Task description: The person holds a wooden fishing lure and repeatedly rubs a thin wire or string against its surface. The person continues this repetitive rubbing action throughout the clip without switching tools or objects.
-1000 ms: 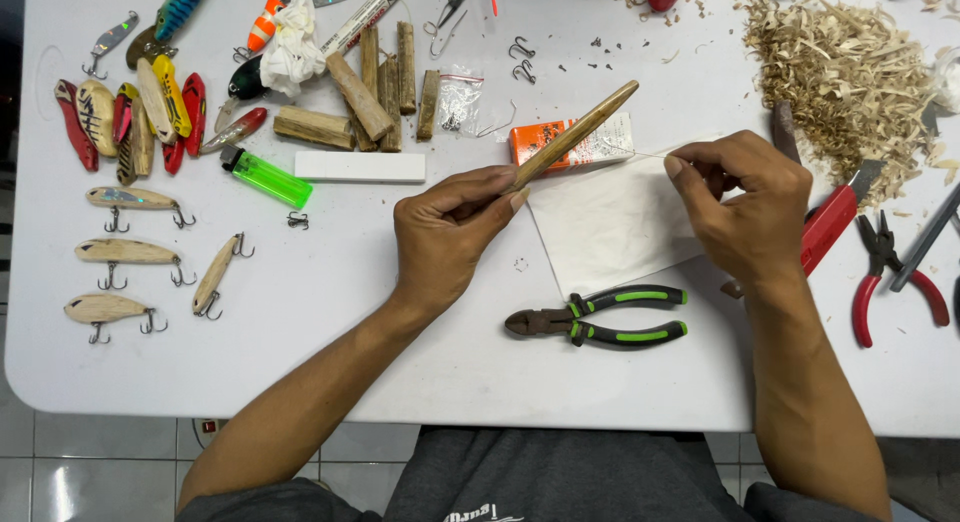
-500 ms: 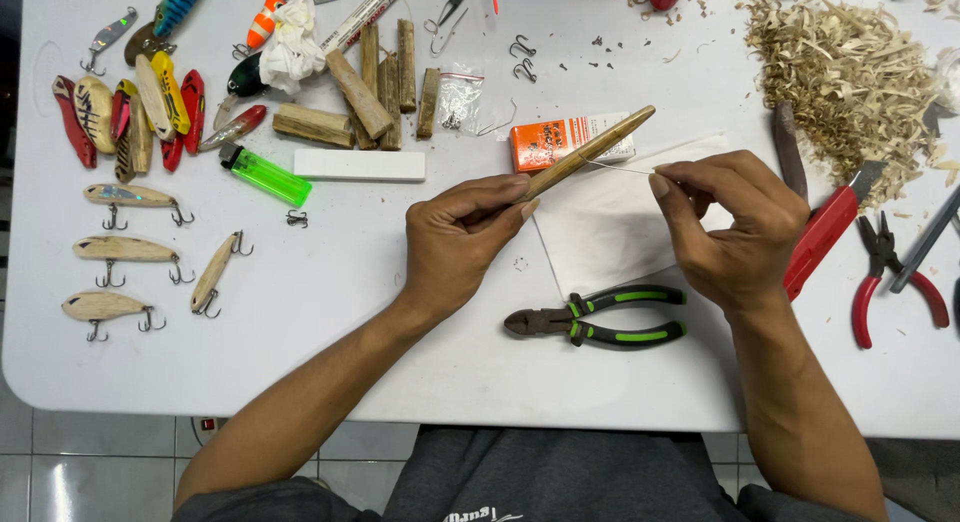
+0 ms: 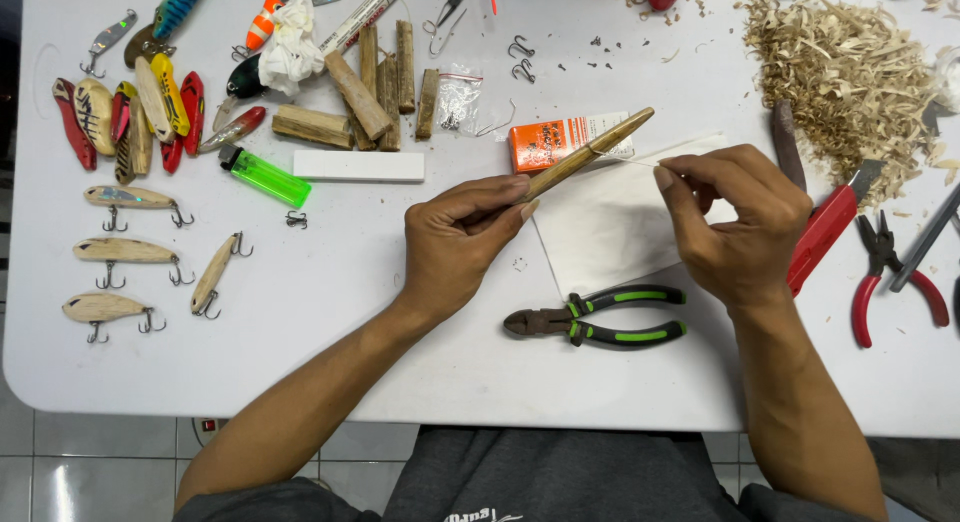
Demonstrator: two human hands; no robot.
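My left hand (image 3: 462, 237) grips the lower end of a carved wooden lure body (image 3: 590, 152), which points up and to the right above a white paper sheet (image 3: 612, 232). My right hand (image 3: 735, 222) pinches a thin wire (image 3: 628, 160) that runs to the side of the lure body. Green-handled cutting pliers (image 3: 600, 320) lie on the table just below both hands.
Finished wooden lures with hooks (image 3: 125, 252) and painted lures (image 3: 120, 117) lie at left, by a green lighter (image 3: 265, 176), a white block (image 3: 358, 166) and wood sticks (image 3: 370, 87). An orange box (image 3: 548, 142), wood shavings (image 3: 850, 77), a red knife (image 3: 822, 237) and red pliers (image 3: 885, 272) lie at right.
My right hand has moved left and up toward the lure body with the wire. The lure body has tilted a little lower.
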